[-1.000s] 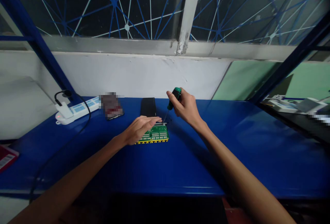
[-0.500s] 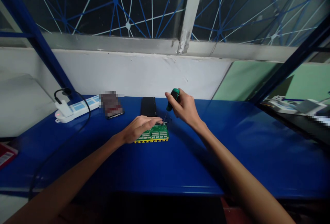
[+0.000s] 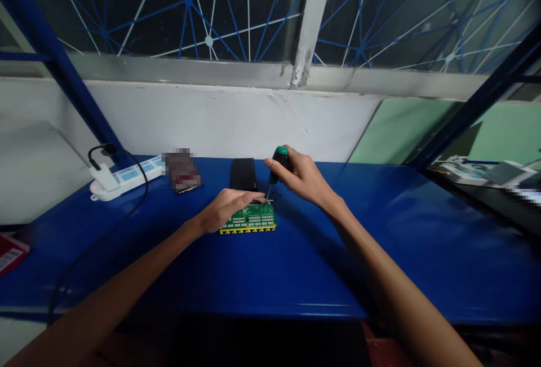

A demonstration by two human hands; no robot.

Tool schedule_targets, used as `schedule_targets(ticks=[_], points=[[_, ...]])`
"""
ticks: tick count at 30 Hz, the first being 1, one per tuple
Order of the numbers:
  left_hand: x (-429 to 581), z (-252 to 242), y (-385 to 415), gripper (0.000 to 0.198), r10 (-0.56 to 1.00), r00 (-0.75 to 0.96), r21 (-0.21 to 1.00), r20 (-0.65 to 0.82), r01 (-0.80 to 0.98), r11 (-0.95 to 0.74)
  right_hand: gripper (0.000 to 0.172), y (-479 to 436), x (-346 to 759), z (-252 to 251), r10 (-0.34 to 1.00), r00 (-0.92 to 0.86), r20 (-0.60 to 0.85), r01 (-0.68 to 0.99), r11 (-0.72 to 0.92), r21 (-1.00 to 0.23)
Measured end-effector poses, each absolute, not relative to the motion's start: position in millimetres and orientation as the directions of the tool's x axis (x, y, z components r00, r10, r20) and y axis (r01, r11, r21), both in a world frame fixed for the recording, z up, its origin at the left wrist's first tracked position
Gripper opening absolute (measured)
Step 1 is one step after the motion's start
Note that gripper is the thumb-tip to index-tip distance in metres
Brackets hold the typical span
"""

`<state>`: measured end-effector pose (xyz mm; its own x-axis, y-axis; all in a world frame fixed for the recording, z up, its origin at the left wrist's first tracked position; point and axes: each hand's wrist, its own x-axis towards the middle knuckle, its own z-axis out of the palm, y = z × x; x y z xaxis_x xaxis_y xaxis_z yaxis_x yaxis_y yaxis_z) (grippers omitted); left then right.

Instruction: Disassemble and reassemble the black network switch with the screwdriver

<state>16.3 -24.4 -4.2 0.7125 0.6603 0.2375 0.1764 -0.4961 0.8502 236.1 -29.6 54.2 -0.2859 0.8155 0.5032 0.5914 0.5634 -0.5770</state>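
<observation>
Left hand (image 3: 224, 209) flat, fingers spread and loosely extended, pressing down on the left part of the green circuit board (image 3: 252, 220); best kept there, firm and even, well off the far edge where the tip works, to stop the board skating on the smooth blue workbench (image 3: 296, 277). Board lying flat near the middle of the bench, a little toward the far side, long axis running left to right, yellow-edged long side toward the near edge, far long side facing a black flat case (image 3: 243, 173) just beyond. Right hand (image 3: 298, 178) closed around the green-handled screwdriver (image 3: 274, 174), thumb and forefinger pinching the handle. Screwdriver close to upright, handle up and leaning slightly right and far, thin shaft pointing down and left to the board's far right corner. Probably wise to bring the shaft squarer to the board, press straight down through the tip and turn with the fingers alone; a slanted driver likely to slip out and scratch the traces. Whether the tip actually sits in a screw head: too small to tell.
</observation>
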Motion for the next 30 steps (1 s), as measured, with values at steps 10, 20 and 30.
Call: schedule_targets(ticks=[10, 20, 30], points=[[34, -3, -15, 0.029, 0.735, 0.600, 0.747, 0.315, 0.321, -0.582, 0.032, -32, 240, 63, 0.818, -0.384, 0.428, 0.507, 0.574, -0.643], [48, 0, 4, 0.015, 0.695, 0.648, 0.729, 0.312, 0.306, -0.613, 0.025, -29, 241, 58, 0.815, -0.362, 0.453, 0.384, 0.573, -0.724], [46, -16, 4, 0.012, 0.734, 0.540, 0.752, 0.412, 0.253, -0.608, 0.033, -29, 217, 40, 0.847, -0.272, 0.457, 0.285, 0.525, -0.802]])
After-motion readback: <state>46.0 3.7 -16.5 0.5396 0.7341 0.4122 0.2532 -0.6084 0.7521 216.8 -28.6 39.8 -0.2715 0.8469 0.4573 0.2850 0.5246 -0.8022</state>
